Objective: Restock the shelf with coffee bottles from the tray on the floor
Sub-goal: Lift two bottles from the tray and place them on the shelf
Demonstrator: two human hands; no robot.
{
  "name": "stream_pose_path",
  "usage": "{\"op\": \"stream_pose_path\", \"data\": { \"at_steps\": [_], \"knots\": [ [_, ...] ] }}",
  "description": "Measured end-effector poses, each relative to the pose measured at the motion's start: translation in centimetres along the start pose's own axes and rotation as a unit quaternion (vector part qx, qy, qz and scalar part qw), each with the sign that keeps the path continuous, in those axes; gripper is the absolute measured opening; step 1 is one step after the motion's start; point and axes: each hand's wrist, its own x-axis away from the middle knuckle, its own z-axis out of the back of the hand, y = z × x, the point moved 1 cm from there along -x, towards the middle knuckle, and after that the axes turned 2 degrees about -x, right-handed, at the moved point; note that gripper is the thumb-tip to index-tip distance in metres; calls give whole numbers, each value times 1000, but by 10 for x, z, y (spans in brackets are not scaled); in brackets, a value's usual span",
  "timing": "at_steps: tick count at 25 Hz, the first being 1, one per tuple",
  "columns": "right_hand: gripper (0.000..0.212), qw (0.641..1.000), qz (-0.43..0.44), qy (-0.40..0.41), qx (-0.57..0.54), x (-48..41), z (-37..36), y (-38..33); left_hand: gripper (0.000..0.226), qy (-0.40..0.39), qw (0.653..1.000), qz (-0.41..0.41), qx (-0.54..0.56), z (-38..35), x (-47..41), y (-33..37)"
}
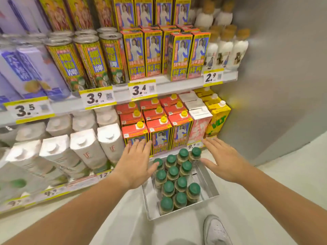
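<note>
Plainly, the left hand (135, 165) hovers with fingers (139, 147) spread and empty, its thumb just over the leftmost green-capped, pale coffee bottles (174, 181). These stand upright, long axes vertical, in the shallow silver metal tray (208, 184) on the pale floor (265, 200) below the shelf. The right hand (224, 162), fingers likewise splayed and holding nothing, hangs over the tray's right rim, thumb near the far bottles. Both hands are about equally close; the bottles lie below and between them.

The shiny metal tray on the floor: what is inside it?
The shiny metal tray holds green-capped bottles standing upright in rows, filling its left side. The right strip is bare. Their caps hide the tray bottom beneath them.
</note>
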Motion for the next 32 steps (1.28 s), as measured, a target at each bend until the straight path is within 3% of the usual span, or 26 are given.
{"op": "stream_pose_path", "data": {
  "at_steps": [4, 10, 14, 19, 24, 32],
  "knots": [
    [71, 996, -30, -67, -49, 7, -67, 17, 87, -69, 992, 34, 99, -75, 6, 18],
    [78, 975, -126, -91, -160, -29, -119, 54, 62, -138, 946, 147, 253, -138, -2, 33],
    [76, 962, -114, -68, -239, -60, -140, 59, 51, -91, 932, 184, 299, -164, -8, 42],
    [62, 939, -123, -3, -323, -82, -152, 56, 47, -32, 950, 217, 222, -172, -10, 49],
    [57, 925, -138, 31, -353, -88, -157, 58, 50, -8, 953, 202, 224, -175, -8, 50],
    [53, 908, -135, 61, -393, -62, -130, 56, 37, -4, 918, 168, 359, -157, 1, 45]
  ]
}}
